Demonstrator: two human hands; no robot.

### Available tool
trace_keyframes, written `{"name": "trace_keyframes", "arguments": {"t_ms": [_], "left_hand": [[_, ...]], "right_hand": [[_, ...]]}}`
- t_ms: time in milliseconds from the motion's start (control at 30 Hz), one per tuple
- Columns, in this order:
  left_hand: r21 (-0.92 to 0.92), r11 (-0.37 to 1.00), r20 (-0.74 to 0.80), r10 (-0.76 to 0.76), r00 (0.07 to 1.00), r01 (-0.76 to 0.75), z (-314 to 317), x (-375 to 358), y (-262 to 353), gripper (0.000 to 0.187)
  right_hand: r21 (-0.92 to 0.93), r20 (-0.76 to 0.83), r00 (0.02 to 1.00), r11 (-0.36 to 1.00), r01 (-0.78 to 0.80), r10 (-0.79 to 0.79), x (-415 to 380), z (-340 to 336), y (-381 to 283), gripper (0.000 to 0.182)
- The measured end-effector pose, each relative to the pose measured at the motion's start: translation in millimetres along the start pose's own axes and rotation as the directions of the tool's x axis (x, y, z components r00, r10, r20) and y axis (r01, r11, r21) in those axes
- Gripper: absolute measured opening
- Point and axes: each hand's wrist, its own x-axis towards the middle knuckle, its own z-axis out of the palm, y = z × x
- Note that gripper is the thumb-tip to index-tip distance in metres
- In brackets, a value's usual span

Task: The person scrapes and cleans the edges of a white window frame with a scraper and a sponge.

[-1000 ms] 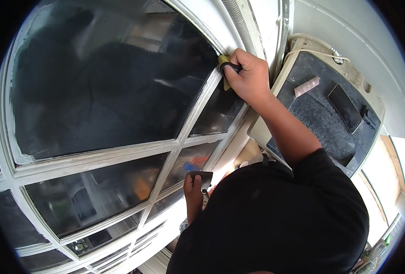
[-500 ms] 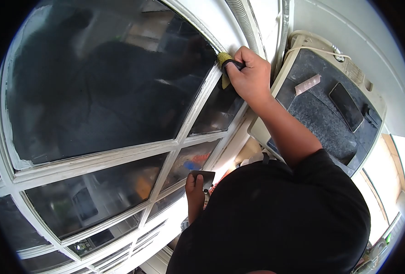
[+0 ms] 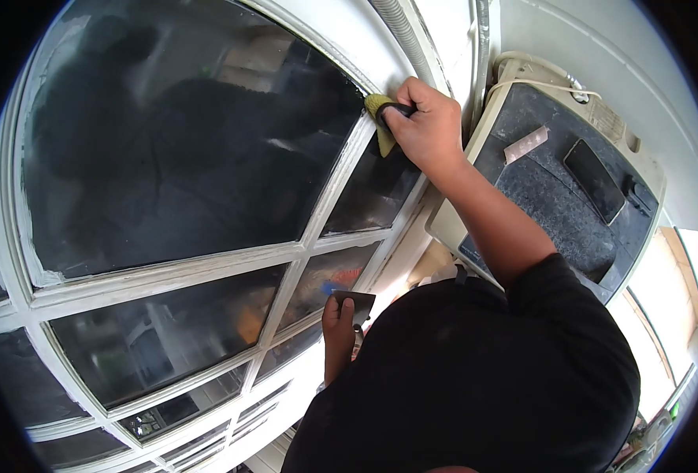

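Observation:
My right hand (image 3: 432,126) is closed around a yellow-green cloth (image 3: 380,109) with a black part at the grip. The cloth presses against the white window frame (image 3: 329,201), at the upper right corner of a large dark glass pane (image 3: 183,158). One pointed end of it hangs down beside the bar. Lower down, close to my body, my left hand (image 3: 338,331) grips a thin, dark, rectangular flat piece (image 3: 357,305) between thumb and fingers. What kind of piece it is does not show.
On my right stands a beige-rimmed unit with a dusty dark top (image 3: 546,189). A phone (image 3: 595,181) and a pinkish strip (image 3: 526,145) lie on it, with a cable (image 3: 546,85) along its far rim. A grey corrugated hose (image 3: 402,35) runs beside the frame.
The view has shifted slightly. My right hand and the cloth have slid a short way along the corner of the frame. My left hand holds the same flat piece, tilted a little differently.

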Motion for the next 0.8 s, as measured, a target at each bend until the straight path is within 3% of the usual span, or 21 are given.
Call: {"name": "trace_keyframes", "arguments": {"t_ms": [200,400,467,633,767,800], "left_hand": [[-0.039,0.999,0.033,-0.017,0.999,0.019,-12.0,5.3,-15.2,0.016],[0.048,0.992,0.003,0.114,0.993,-0.114,-0.7,2.5,2.2,0.013],[-0.028,0.999,0.017,0.039,0.999,-0.039,-1.0,0.9,4.7,0.013],[0.014,0.997,0.011,0.075,0.997,-0.075,-8.8,5.4,-7.1,0.015],[0.068,0.989,0.01,0.131,0.991,-0.132,-8.2,9.3,-13.1,0.015],[0.061,0.989,0.007,0.136,0.991,-0.136,-6.9,8.4,-9.2,0.015]], "right_hand": [[0.064,-0.072,0.997,0.997,0.033,-0.029,11.8,5.7,-20.3,0.025],[0.042,-0.059,0.998,0.999,0.019,-0.017,4.2,4.4,-8.0,0.026],[0.013,-0.062,0.998,1.0,0.015,-0.014,6.9,6.5,-8.4,0.026],[0.088,-0.168,0.982,0.991,0.096,-0.081,17.6,11.6,-33.7,0.024],[0.081,-0.123,0.99,0.994,0.079,-0.069,8.0,11.0,-16.2,0.023],[0.055,-0.089,0.996,0.998,0.01,-0.006,2.8,8.0,-12.8,0.023]]}}
